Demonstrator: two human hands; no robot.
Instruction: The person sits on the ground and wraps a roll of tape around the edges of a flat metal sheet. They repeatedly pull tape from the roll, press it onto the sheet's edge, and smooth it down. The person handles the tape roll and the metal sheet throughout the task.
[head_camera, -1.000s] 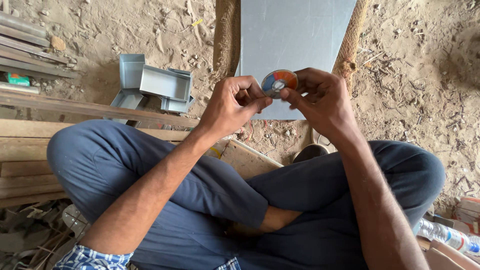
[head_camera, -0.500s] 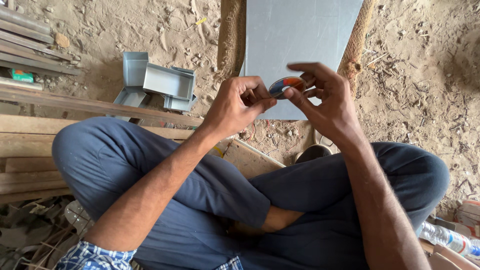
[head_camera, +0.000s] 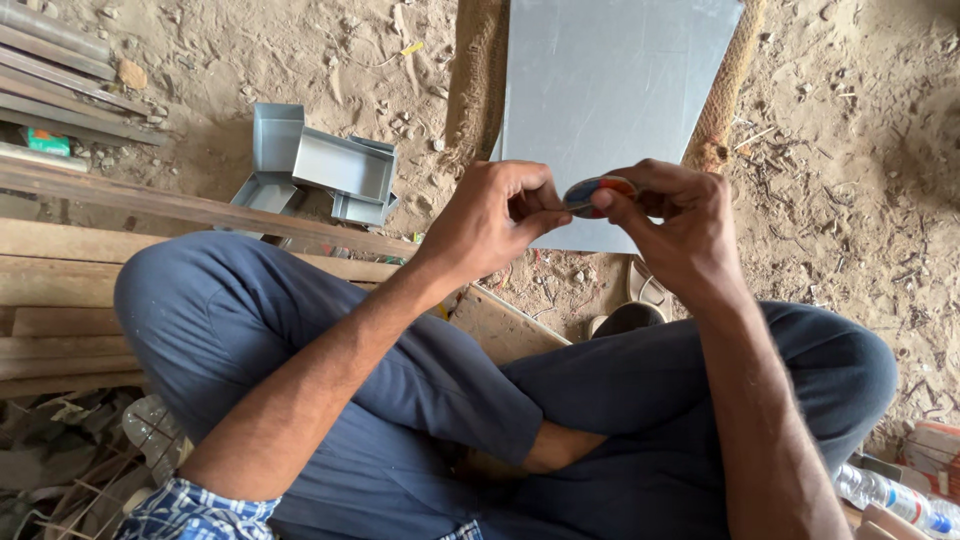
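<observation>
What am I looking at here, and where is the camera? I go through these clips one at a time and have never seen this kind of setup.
There is no machine: a person sits cross-legged on sandy ground, and the camera is worn on their head, looking down at their own arms and lap. The left hand and the right hand meet in front of the knees and together hold a small round flat object with red, blue and orange colouring; what it is cannot be told. Both hands pinch it at their fingertips. Behind the hands a flat grey metal sheet lies on the ground. To the left are folded grey sheet-metal trays and long wooden planks. A clear plastic bottle lies at the lower right.
</observation>
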